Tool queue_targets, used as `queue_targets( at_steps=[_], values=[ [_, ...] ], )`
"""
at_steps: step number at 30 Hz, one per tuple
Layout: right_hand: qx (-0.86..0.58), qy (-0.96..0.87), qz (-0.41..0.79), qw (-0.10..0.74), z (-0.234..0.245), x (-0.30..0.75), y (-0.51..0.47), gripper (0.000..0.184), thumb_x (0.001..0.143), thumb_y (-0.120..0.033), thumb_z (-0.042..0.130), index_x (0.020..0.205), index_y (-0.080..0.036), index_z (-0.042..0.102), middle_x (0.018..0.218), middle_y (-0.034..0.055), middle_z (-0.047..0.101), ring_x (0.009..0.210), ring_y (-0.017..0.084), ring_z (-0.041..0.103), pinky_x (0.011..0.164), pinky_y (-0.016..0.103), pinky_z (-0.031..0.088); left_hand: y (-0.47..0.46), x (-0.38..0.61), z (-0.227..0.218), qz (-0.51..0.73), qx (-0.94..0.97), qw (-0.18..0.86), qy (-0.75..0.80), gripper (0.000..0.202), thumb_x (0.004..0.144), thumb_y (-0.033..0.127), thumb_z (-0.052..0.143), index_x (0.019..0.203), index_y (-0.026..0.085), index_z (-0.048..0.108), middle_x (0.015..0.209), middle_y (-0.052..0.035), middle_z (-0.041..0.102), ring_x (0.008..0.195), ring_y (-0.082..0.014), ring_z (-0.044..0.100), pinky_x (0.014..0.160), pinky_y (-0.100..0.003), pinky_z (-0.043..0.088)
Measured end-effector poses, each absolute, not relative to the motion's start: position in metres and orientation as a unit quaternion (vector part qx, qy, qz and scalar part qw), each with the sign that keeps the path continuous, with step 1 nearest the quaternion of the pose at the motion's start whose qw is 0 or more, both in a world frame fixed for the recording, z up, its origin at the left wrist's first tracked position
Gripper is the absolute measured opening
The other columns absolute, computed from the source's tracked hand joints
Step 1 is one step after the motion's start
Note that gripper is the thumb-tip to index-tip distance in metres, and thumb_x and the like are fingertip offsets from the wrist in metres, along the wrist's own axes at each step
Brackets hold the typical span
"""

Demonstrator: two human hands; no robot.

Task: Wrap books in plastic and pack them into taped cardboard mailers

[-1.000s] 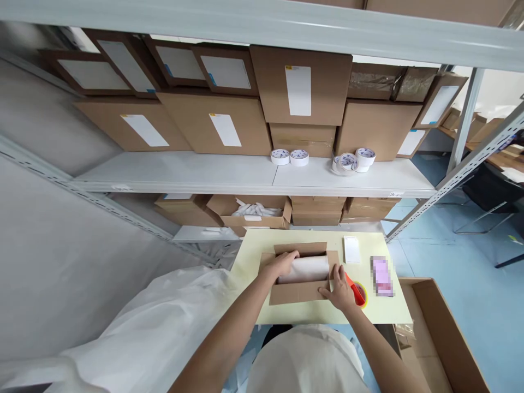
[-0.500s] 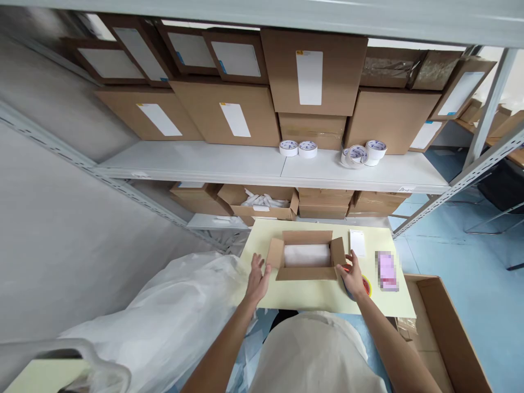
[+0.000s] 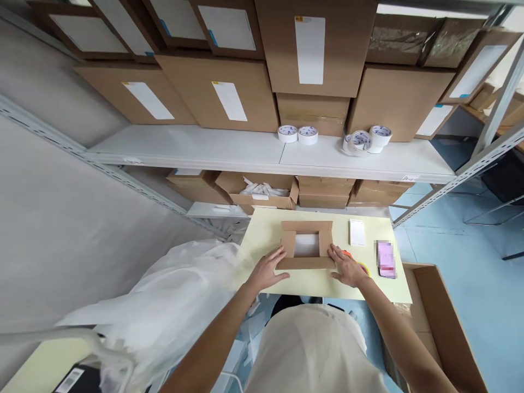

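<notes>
A small cardboard box (image 3: 307,262) sits on the pale yellow table (image 3: 303,281) with its flaps partly folded inward. White wrapped contents (image 3: 307,245) show through the gap in the middle. My left hand (image 3: 268,269) rests with spread fingers at the box's near left corner. My right hand (image 3: 346,266) lies flat at the near right corner, fingers touching the side flap. Under my right hand an orange and yellow tape dispenser (image 3: 362,268) peeks out.
A white card (image 3: 357,232) and a pink item (image 3: 385,258) lie on the table's right side. Tape rolls (image 3: 298,134) stand on the white shelf (image 3: 204,150) below stacked cartons. A white plastic bag (image 3: 164,311) bulges at left. An open carton (image 3: 444,322) stands at right.
The box's side flaps have folded inward over the white contents. Both my hands moved to the box's near corners. The view tilted down slightly.
</notes>
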State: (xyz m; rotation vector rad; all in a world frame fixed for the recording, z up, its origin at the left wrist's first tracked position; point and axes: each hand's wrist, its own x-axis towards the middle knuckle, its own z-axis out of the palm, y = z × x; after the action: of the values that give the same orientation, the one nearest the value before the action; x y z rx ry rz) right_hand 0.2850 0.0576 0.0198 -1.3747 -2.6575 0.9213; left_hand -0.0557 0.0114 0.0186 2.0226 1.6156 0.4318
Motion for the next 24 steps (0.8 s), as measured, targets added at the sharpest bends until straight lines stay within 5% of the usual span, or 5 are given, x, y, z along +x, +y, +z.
queue_targets(
  at_steps=[6, 10, 14, 20, 24],
  values=[
    [-0.468, -0.824, 0.316, 0.052, 0.03, 0.269, 0.057, 0.047, 0.098, -0.037, 0.035, 0.138, -0.017, 0.049, 0.155, 0.0096, 0.034, 0.138, 0.022, 0.039, 0.111, 0.039, 0.035, 0.019, -0.05, 0.016, 0.198, 0.71, 0.243, 0.631, 0.021, 0.084, 0.032, 0.059, 0.099, 0.022, 0.07, 0.125, -0.0089, 0.064, 0.12, -0.025, 0.057, 0.103, -0.04, 0.045],
    [-0.542, -0.778, 0.302, 0.097, 0.027, 0.254, 0.05, 0.033, 0.096, -0.036, 0.041, 0.109, -0.018, 0.066, 0.121, 0.0122, 0.064, 0.107, 0.024, 0.064, 0.094, 0.039, 0.049, 0.027, -0.056, 0.015, 0.238, 0.64, 0.267, 0.68, 0.018, 0.079, 0.034, 0.064, 0.091, 0.021, 0.065, 0.101, -0.0068, 0.07, 0.1, -0.0229, 0.065, 0.091, -0.038, 0.051],
    [-0.577, -0.725, 0.334, 0.174, 0.017, 0.242, 0.053, 0.04, 0.088, -0.035, 0.055, 0.126, -0.021, 0.052, 0.118, 0.0101, 0.061, 0.091, 0.021, 0.066, 0.08, 0.037, 0.054, 0.037, -0.061, 0.005, 0.313, 0.546, 0.299, 0.717, 0.055, 0.067, 0.031, 0.073, 0.116, 0.019, 0.052, 0.095, -0.0042, 0.067, 0.09, -0.0205, 0.066, 0.082, -0.036, 0.054],
    [-0.601, -0.636, 0.384, 0.294, 0.02, 0.234, 0.098, 0.097, 0.076, -0.044, 0.066, 0.151, -0.02, 0.01, 0.151, 0.0223, 0.031, 0.131, 0.03, 0.047, 0.095, 0.047, 0.047, 0.049, -0.056, -0.016, 0.361, 0.509, 0.303, 0.72, 0.057, 0.065, 0.029, 0.071, 0.117, 0.017, 0.051, 0.112, -0.0099, 0.062, 0.088, -0.0193, 0.065, 0.082, -0.038, 0.054],
    [-0.573, -0.673, 0.383, 0.269, 0.029, 0.23, 0.107, 0.077, 0.079, -0.039, 0.064, 0.145, -0.019, 0.03, 0.145, 0.0183, 0.043, 0.126, 0.027, 0.052, 0.097, 0.044, 0.047, 0.05, -0.056, -0.017, 0.339, 0.55, 0.309, 0.698, 0.047, 0.067, 0.024, 0.069, 0.112, 0.017, 0.057, 0.11, -0.0088, 0.064, 0.099, -0.0223, 0.064, 0.089, -0.038, 0.052]
  ],
)
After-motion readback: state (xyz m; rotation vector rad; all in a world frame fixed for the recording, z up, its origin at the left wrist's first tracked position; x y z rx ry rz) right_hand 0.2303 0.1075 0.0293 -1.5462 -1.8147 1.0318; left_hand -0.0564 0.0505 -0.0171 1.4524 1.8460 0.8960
